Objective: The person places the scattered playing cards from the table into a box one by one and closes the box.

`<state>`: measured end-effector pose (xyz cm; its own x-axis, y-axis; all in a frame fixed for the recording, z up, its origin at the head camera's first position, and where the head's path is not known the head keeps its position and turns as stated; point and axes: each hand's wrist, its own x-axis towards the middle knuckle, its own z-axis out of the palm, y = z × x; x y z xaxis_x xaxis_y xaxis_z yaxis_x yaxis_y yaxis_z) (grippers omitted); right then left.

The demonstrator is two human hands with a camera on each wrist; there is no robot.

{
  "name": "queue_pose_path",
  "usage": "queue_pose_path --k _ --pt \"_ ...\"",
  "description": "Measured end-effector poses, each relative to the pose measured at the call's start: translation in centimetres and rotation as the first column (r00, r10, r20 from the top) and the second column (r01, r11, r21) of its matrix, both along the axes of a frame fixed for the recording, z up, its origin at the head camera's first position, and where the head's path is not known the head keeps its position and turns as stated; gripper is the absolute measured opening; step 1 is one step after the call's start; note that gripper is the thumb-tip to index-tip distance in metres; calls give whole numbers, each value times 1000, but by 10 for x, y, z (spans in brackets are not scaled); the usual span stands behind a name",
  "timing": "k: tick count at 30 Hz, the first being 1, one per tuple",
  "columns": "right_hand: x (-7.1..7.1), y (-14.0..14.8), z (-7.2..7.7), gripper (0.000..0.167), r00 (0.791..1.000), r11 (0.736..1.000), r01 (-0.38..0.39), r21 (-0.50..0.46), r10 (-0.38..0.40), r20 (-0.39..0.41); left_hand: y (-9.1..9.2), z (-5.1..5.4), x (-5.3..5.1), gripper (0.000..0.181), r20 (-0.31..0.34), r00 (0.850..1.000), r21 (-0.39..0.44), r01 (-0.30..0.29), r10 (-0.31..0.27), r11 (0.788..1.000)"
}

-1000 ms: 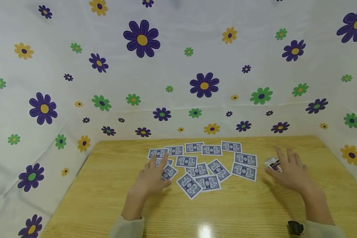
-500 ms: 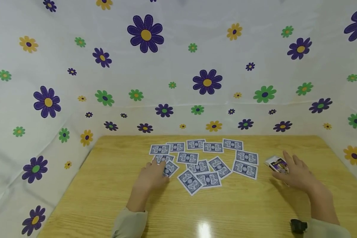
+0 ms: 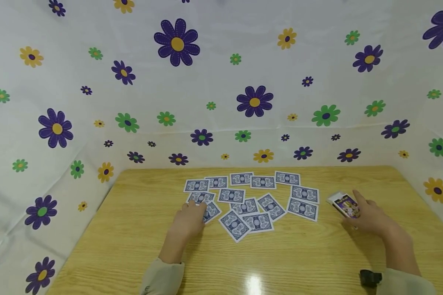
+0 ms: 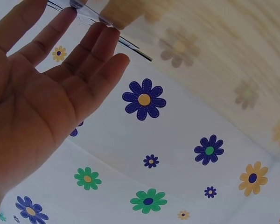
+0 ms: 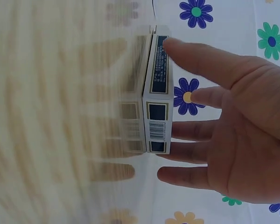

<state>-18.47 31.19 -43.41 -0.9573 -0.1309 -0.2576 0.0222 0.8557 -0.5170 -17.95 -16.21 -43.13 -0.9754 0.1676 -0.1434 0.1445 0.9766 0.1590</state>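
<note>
Blue-and-white patterned rectangular playing cards (image 3: 231, 196): 14 by count, backs up, spread across the far middle of a pale yellow wood-grain tabletop (image 3: 280, 258); several overlap at corners or edges.

Left hand (image 3: 188, 221): low over the left end of the spread, fingers extended with a slight bend, their tips at a slanted card (image 3: 212, 212); no card shows lifted or pinched.

Flat white-edged box with a purple-and-gold picture on top (image 3: 346, 205): lying on the tabletop to the right of the playing cards, apart from them; the right wrist view shows dark panels and a barcode along its white sides.

Right hand (image 3: 376, 219): spread around the box, thumb to the near side, fingers beyond, nearly straight; the thumb tip seems to meet the box's edge, but no firm grip shows.

Feel of the playing cards: likely light, thin, springy and smooth, quick to slide under a fingertip, liable to crease if bent sharply.

Hold on a playing card: best by flat fingertips on its back to drag it, or a pinch at a raised, overlapping edge.

Feel of the box: probably light, stiff thin card, easily dented; whether anything is inside cannot be told.

Hold on the box: best across 2 opposite side walls, squeezing gently.
</note>
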Motion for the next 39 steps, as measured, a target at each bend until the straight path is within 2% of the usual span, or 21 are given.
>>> queue_pose_path --k 4,7,13,16,20,27,32,39 --pt "2 1 -4 105 1000 1000 0 -4 0 24 -2 -1 0 29 31 1000 40 -3 2 999" --pt "3 2 -7 102 1000 1000 -4 4 4 10 -4 -1 0 29 75 997 82 -20 14 996" --pt "2 5 -11 96 1000 999 -17 41 18 -25 -8 -1 -1 57 172 984 112 -71 51 991" --pt "1 5 -10 94 999 998 -20 63 22 -33 -10 0 -1 60 195 979 117 -78 54 990" --pt "-2 5 -9 93 998 997 -21 79 26 -61 -12 2 0 59 200 978 136 -80 52 987" --pt "-3 1 -7 91 990 996 -40 78 50 -128 -12 4 0 71 190 981 131 -75 49 989" --pt "-3 -9 -3 93 988 999 -30 43 37 -153 -10 7 -1 62 195 979 118 -88 63 989" --pt "-3 -17 -3 88 978 999 -23 49 33 -204 -8 5 -3 52 179 983 91 -59 42 994"
